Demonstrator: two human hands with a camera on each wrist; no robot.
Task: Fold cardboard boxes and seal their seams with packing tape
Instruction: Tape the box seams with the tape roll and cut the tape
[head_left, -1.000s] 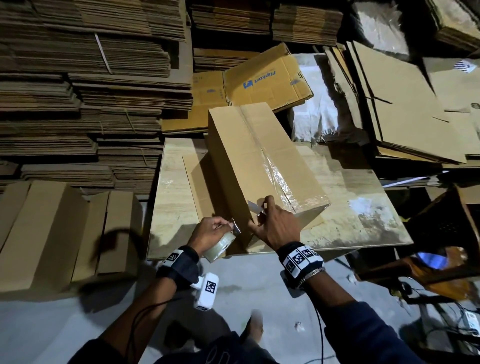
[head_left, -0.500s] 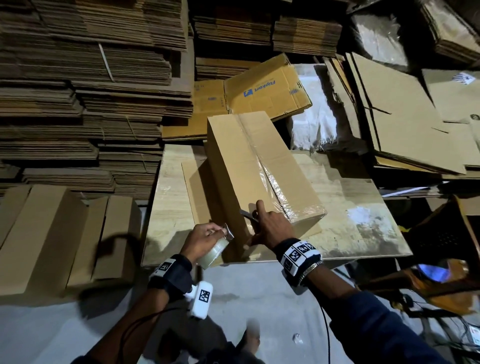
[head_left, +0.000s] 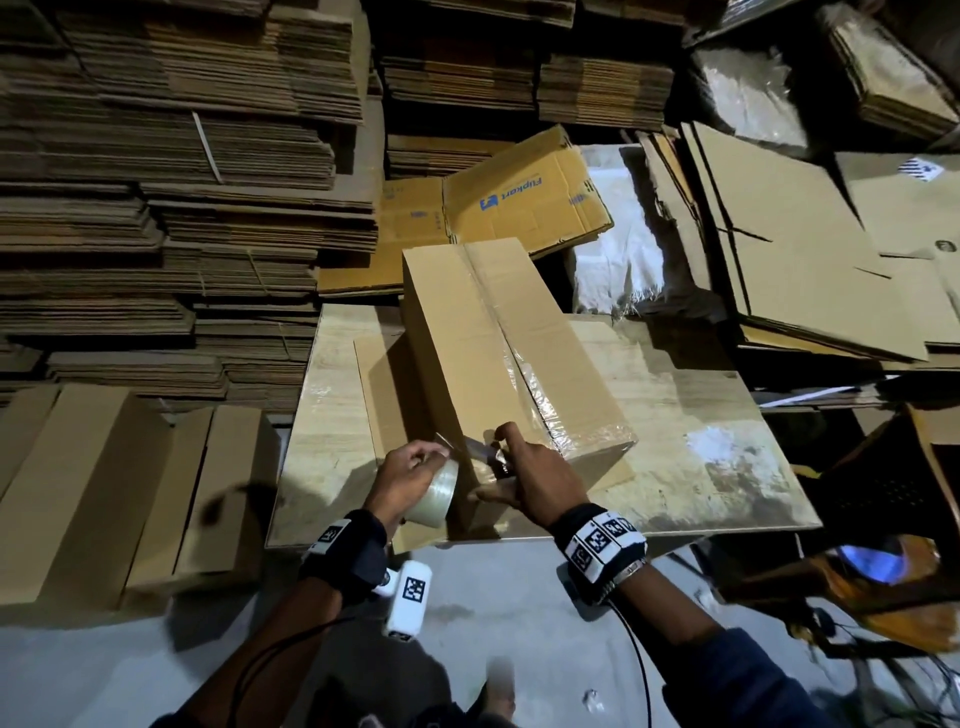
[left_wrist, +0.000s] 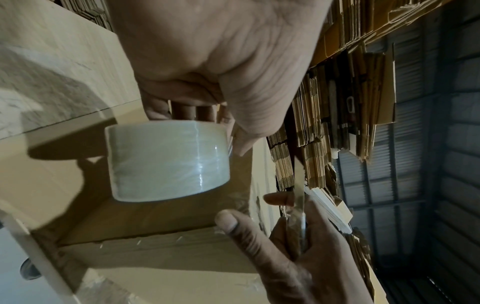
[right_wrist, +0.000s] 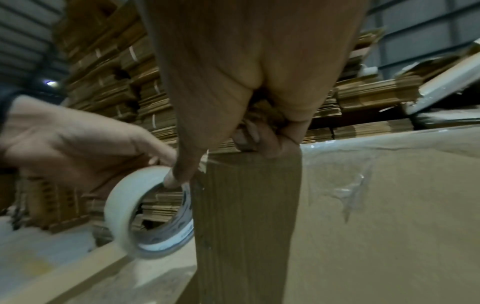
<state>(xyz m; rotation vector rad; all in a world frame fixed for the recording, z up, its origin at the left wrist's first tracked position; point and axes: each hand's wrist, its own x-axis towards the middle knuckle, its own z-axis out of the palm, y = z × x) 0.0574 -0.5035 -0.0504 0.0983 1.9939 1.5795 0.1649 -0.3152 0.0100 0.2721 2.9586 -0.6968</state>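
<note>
Partly hidden: right hand (head_left: 530, 480) fingers curl round a thin blade (left_wrist: 299, 191), handle unseen; left hand (head_left: 402, 475) grips tape roll (head_left: 434, 496) beside box (head_left: 498, 358).

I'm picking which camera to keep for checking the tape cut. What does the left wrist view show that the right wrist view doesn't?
Only the left wrist view shows the blade in the right hand, upright beside the box, and the tape roll's broad outer face. Only the right wrist view shows the roll's hollow core and wrinkled tape already on the box side. Both show the left hand with its grip on the tape roll next to the box.
</note>
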